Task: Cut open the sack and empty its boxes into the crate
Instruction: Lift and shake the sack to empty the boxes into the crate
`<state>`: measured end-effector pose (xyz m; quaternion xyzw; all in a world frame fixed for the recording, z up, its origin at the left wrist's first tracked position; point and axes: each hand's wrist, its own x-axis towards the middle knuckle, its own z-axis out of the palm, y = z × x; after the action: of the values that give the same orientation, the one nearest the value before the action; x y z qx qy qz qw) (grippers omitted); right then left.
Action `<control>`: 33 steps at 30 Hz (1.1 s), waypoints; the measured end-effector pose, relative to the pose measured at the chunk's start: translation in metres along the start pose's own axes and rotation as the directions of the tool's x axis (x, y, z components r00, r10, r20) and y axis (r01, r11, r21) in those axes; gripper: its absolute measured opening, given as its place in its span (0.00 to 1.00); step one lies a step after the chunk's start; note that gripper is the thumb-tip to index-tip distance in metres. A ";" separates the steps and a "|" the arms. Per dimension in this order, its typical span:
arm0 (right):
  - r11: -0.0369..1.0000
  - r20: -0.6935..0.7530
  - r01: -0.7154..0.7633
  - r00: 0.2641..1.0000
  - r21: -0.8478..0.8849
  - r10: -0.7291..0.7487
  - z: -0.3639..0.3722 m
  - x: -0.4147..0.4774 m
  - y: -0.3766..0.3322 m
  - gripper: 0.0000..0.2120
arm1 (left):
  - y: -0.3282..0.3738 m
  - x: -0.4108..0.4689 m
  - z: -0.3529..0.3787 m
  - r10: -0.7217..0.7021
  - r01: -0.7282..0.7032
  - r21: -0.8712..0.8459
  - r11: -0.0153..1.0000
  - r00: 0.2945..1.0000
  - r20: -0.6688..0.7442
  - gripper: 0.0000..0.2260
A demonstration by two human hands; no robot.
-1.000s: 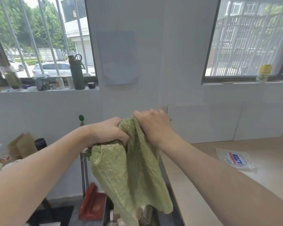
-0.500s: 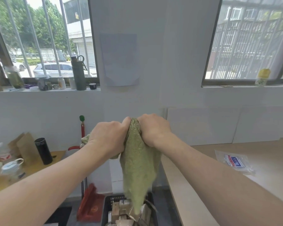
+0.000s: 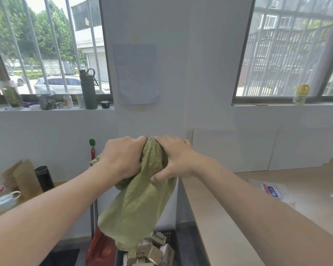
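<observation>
Both fists clench the bunched top of the green sack (image 3: 138,204): left hand (image 3: 123,158) and right hand (image 3: 173,160) side by side, knuckles up, forearms outstretched. Sack hangs limp below the grip, its open mouth over boxes (image 3: 152,252) heaped in the black crate (image 3: 171,237).
</observation>
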<state>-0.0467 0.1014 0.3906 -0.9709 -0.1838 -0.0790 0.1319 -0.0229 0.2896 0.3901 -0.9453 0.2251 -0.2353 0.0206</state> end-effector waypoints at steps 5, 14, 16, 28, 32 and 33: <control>0.959 -0.322 -0.022 0.944 -0.284 -0.074 0.018 0.005 0.006 0.23 | 0.003 0.003 -0.012 0.062 -0.001 -0.342 0.940 0.984 0.168 0.07; 0.956 -0.309 -0.172 0.946 -0.240 0.092 0.004 0.001 -0.011 0.08 | 0.004 -0.017 -0.017 0.107 -0.021 -0.382 0.924 0.972 0.208 0.23; 0.952 -0.293 -0.227 0.942 -0.205 0.162 0.000 0.002 -0.013 0.05 | 0.011 -0.025 -0.011 0.105 -0.100 -0.055 0.993 0.991 0.086 0.43; 0.981 -0.109 -0.127 0.988 -0.145 0.112 -0.009 -0.005 -0.027 0.11 | -0.007 -0.024 0.021 0.122 -0.101 0.100 0.990 0.965 -0.231 0.20; 0.967 -0.143 -0.001 0.989 -0.257 -0.037 -0.002 -0.008 -0.020 0.30 | -0.007 -0.021 0.011 -0.035 0.030 -0.063 0.998 0.997 -0.068 0.15; 0.928 -0.190 0.008 0.978 -0.372 -0.085 0.002 -0.009 -0.019 0.37 | -0.006 -0.019 0.008 -0.062 0.054 -0.150 0.987 0.997 -0.046 0.14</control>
<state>-0.0617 0.1160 0.3910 -0.9605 -0.1743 -0.2139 -0.0369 -0.0323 0.3031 0.3758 -0.9441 0.2147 -0.2420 -0.0625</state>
